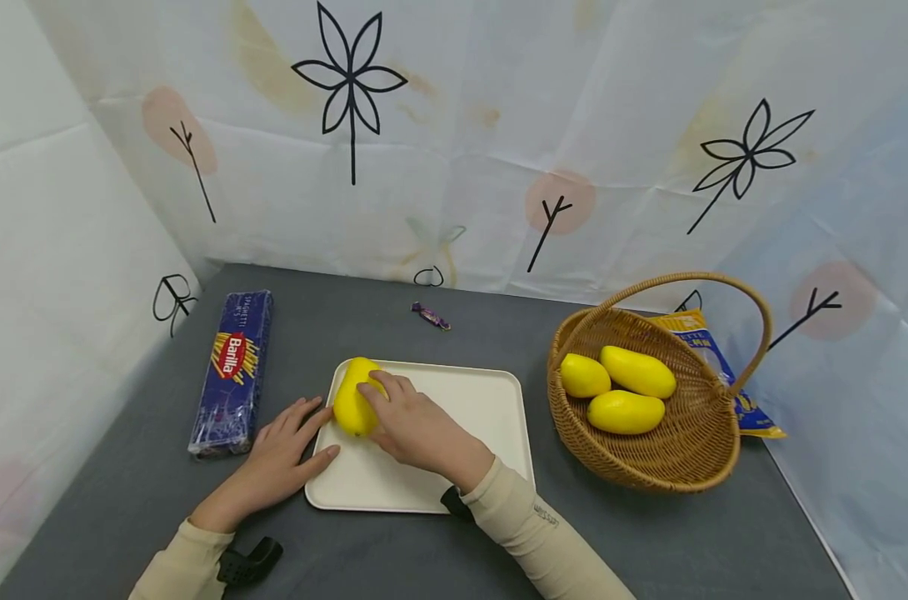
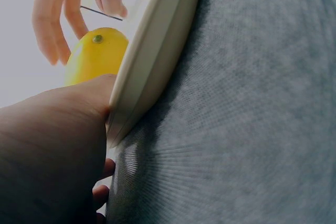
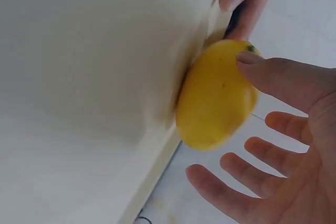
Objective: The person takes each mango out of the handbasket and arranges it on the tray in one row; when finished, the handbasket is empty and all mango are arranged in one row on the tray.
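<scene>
A yellow mango (image 1: 356, 397) lies on the left end of a cream tray (image 1: 454, 433). My right hand (image 1: 424, 429) is over its right side; in the right wrist view the thumb (image 3: 283, 80) overlaps the mango (image 3: 215, 98) near its stem end, while the other fingers are spread apart from it. Along the tray's left edge rests my left hand (image 1: 281, 450), fingers extended and thumb over the rim. The left wrist view shows the mango's stem end (image 2: 97, 39) beyond the left hand (image 2: 58, 114).
To the right stands a wicker basket (image 1: 686, 462) holding three more mangoes (image 1: 637, 372), with a blue and yellow packet (image 1: 757, 412) behind it. A blue spaghetti pack (image 1: 232, 375) lies at left. Behind the tray is a purple wrapped candy (image 1: 430, 317). Printed fabric walls (image 1: 454, 108) enclose the grey table (image 1: 349, 558).
</scene>
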A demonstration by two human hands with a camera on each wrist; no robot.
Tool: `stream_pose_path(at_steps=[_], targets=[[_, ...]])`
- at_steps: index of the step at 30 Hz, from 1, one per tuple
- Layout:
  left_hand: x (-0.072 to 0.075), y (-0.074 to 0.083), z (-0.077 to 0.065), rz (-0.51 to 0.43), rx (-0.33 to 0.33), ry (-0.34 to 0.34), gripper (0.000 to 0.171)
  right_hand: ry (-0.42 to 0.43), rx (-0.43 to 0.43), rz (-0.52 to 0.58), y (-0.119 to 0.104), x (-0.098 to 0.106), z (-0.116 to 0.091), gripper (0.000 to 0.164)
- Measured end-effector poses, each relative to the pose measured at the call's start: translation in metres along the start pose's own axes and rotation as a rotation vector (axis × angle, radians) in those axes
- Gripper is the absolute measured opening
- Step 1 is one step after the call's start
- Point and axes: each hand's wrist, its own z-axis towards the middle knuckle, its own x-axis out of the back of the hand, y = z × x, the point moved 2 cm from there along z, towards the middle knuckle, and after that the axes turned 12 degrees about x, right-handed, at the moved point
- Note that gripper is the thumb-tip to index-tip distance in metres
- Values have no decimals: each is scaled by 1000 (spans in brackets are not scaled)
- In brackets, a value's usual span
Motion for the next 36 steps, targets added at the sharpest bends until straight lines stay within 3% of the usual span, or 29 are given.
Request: stream_pose_path(at_steps=[5, 11, 17, 26, 32, 36], targets=[[-1, -1, 1, 3, 9, -14, 66, -17, -18, -22, 2, 21, -18, 69], [-1, -1, 1, -2, 23, -23, 67, -16, -52, -64, 10, 54, -56, 73], [1, -2, 0, -1, 31, -31, 68, 44, -108, -105, 23, 83, -100, 74], [2, 0, -1, -8, 33, -28, 66, 122, -191, -57, 54, 122, -152, 68], [3, 2, 0, -1, 27, -30, 66, 68, -286, -35, 74, 138, -177, 49], [3, 3, 1, 2, 26, -36, 66, 7, -339, 33, 92, 139, -188, 47]])
